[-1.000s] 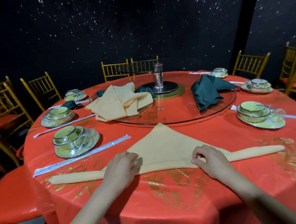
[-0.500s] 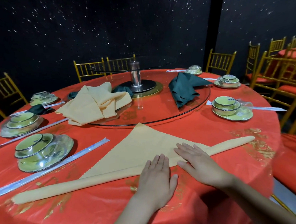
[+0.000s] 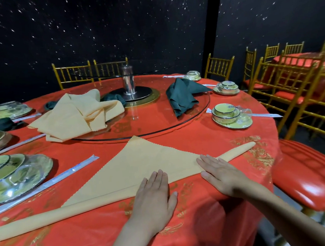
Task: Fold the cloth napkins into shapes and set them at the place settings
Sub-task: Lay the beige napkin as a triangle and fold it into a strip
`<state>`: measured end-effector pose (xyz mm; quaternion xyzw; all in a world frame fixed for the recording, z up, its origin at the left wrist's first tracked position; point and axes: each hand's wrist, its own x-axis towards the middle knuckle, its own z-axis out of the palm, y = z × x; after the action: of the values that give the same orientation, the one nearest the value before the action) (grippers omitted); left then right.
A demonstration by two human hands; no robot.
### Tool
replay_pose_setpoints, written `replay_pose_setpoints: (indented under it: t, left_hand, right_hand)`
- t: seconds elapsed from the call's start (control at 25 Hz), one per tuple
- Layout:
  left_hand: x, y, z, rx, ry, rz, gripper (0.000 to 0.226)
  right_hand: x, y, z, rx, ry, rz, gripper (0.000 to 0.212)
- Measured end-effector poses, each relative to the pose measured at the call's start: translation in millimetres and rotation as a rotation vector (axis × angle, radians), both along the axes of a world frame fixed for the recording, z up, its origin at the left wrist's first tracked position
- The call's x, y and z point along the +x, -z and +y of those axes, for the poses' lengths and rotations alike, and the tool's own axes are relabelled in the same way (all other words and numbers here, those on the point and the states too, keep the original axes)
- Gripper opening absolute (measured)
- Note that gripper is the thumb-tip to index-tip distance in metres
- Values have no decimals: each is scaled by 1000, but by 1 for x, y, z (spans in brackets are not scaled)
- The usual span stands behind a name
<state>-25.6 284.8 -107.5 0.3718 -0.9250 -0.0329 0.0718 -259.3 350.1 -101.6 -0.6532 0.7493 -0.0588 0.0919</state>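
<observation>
A yellow cloth napkin [image 3: 141, 162] lies as a triangle on the red tablecloth, its near long edge rolled into a thin band that runs from far left to right. My left hand [image 3: 154, 195] lies flat with straight fingers on the rolled edge near its middle. My right hand [image 3: 218, 172] presses flat on the roll further right. A loose pile of yellow napkins [image 3: 77, 116] and a dark green napkin [image 3: 183, 97] sit on the glass turntable [image 3: 201, 111].
Place settings of stacked bowls on plates stand at the left [image 3: 14, 173] and right [image 3: 231, 116], with wrapped chopsticks [image 3: 47, 185] beside them. A steel post [image 3: 128, 81] rises at the turntable's centre. Gold chairs with red seats [image 3: 309, 174] ring the table.
Both hands went from curled on the rolled edge to flat with straight fingers. My view turned right, so the napkin and settings shifted left in frame.
</observation>
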Motion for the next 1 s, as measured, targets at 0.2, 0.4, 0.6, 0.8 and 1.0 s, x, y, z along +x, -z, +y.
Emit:
replay_pose_setpoints:
  t: [0.2,0.4,0.6,0.8,1.0]
  left_hand:
    - [1,1,0,-3,3,14,100]
    - [2,1,0,-6,8,-10,119]
    - [2,-2,1,19,2,-8,123]
    - [4,-2,-1,12,-6,-10,130]
    - [7,0,9,-15,-122,20,99]
  right_hand:
    - [-23,6,9,-5,106,37,127]
    - [-36,1,23,0,248,83,82]
    - [-45,1,27,23,368,101,78]
    - [-55,5,29,36,448,114,71]
    - [-45,-10,21,83,471,192,73]
